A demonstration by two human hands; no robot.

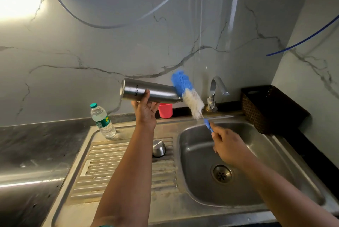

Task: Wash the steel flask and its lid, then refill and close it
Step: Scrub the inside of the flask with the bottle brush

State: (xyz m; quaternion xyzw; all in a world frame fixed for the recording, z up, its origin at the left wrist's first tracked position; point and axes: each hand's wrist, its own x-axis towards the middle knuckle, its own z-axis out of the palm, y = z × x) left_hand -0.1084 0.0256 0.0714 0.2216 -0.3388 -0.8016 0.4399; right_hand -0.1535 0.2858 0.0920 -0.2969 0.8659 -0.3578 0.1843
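Observation:
My left hand (145, 112) holds the steel flask (150, 90) from below, lying almost sideways in the air with its mouth pointing right. My right hand (227, 146) grips the blue handle of a bottle brush (189, 94) over the sink basin (201, 146). The brush's blue and white bristle head stands outside the flask, just beside its mouth. The steel lid (158, 148) sits upside down on the ribbed draining board (110, 168).
A tap (216, 90) stands behind the basin with no water running. A plastic water bottle (102, 120) and a red cup (165, 110) stand at the back of the draining board. A dark woven basket (269, 109) sits right of the sink.

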